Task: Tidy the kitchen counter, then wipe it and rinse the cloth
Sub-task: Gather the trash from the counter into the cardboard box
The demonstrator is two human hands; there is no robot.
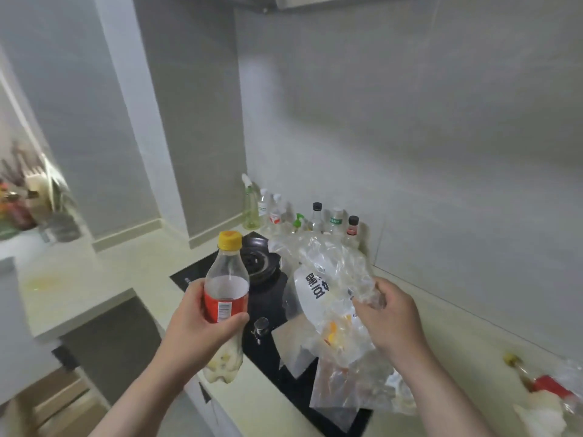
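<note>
My left hand (202,323) grips a clear plastic bottle (225,279) with a yellow cap and a red label, held upright above the counter's front edge. A pale residue sits in its bottom. My right hand (391,316) clutches a bunch of crumpled clear plastic bags (328,279), lifted over the black gas hob (262,269). One bag carries black printed characters, and orange scraps show inside the lower bags. No cloth is in view.
Several bottles (315,216) and a spray bottle (250,206) line the back wall behind the hob. A second bottle with a red label and more plastic (536,383) lie on the cream counter (457,342) at the right. A dish rack (34,197) stands far left.
</note>
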